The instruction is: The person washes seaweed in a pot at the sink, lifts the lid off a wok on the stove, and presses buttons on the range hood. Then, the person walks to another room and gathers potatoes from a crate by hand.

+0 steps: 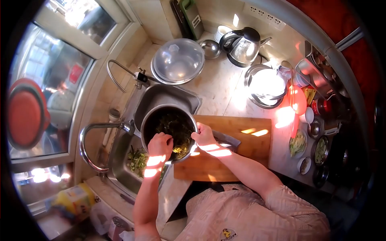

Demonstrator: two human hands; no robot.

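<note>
A round metal bowl is tilted over the divider of the double sink and the near corner of the wooden cutting board. Dark, wet-looking leafy strands lie in it, with a sunlit yellowish patch near the front. My right hand grips the bowl's right rim. Over the bowl's front left, my left hand is closed with its fingertips down at the contents; what they pinch is hidden. Behind my right hand, a knife with a broad blade rests on the board.
Green vegetable scraps sit in the near sink basin, under a curved faucet. Further back stand a large bowl with a translucent one on it and an electric kettle. Plates and small dishes of cut vegetables line the right counter.
</note>
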